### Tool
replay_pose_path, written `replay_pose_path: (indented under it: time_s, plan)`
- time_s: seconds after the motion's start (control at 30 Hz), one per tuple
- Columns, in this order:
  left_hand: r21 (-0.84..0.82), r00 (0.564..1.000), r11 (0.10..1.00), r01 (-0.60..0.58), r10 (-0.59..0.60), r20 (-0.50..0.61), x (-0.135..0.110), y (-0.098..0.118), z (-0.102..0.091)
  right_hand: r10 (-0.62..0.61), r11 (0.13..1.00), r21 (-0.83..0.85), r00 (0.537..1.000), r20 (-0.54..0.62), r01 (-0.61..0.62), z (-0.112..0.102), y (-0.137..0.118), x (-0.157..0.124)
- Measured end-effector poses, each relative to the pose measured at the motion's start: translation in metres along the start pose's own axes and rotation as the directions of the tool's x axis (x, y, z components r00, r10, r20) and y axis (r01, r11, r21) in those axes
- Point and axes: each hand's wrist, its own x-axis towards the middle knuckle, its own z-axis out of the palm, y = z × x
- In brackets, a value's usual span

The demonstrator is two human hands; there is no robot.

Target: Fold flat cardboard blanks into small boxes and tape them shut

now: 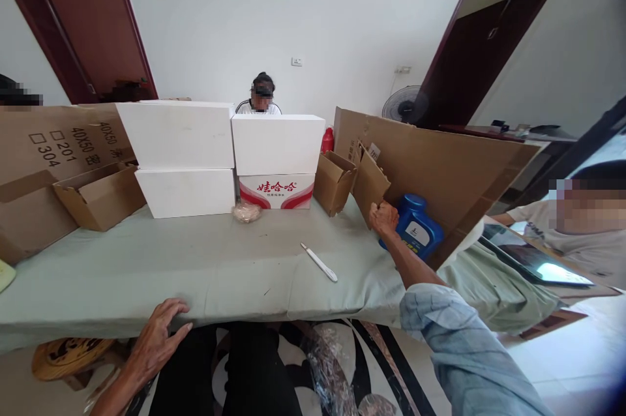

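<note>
My right hand [385, 216] reaches across the table with its fingers closed on the lower edge of a small brown cardboard box [370, 181], which stands tilted. Close beside that hand is a blue plastic jug [417, 225] with a white label, partly hidden by my wrist. My left hand [160, 336] rests at the table's front edge, fingers loosely stretched and holding nothing. Between the hands, on the pale green cloth [235, 272], lies a slim white-handled tool [319, 263], perhaps a craft knife. A crumpled clump [247, 212] lies near the white boxes.
White boxes [186, 193] stand stacked at the back, one red-marked carton [276, 192] among them. Open cardboard boxes [100, 196] are at the left; another [334, 181] stands right of centre. A large cardboard panel [450, 175] borders the right. People sit opposite and at right.
</note>
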Motion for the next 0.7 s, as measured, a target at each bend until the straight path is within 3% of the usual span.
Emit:
replay_pose_path:
  time_s: [0.17, 0.27, 0.4, 0.57, 0.7]
  plan:
    - [0.014, 1.0, 1.0, -0.003, 0.003, -0.021, -0.001, -0.003, 0.005, -0.04, 0.99, 0.136, 0.999, -0.024, 0.043, 0.016, -0.007, 0.032]
    - [0.015, 1.0, 1.0, 0.011, -0.01, -0.029, -0.003, -0.005, 0.008, -0.072, 0.983, 0.166, 0.997, -0.039, 0.078, 0.028, -0.008, 0.024]
    - [0.011, 1.0, 1.0, 0.016, -0.016, -0.02, -0.005, -0.006, 0.01, -0.162, 0.973, 0.178, 0.985, 0.064, 0.148, 0.047, -0.006, -0.043]
    - [0.007, 1.0, 1.0, 0.006, -0.006, -0.022, -0.002, 0.021, 0.002, -0.316, 0.93, 0.284, 0.904, 0.29, 0.234, 0.057, 0.006, -0.157]
    - [-0.053, 0.999, 0.998, 0.042, -0.043, -0.017, 0.009, 0.039, -0.002, -0.479, 0.87, 0.27, 0.84, 0.256, 0.414, 0.078, 0.024, -0.187]
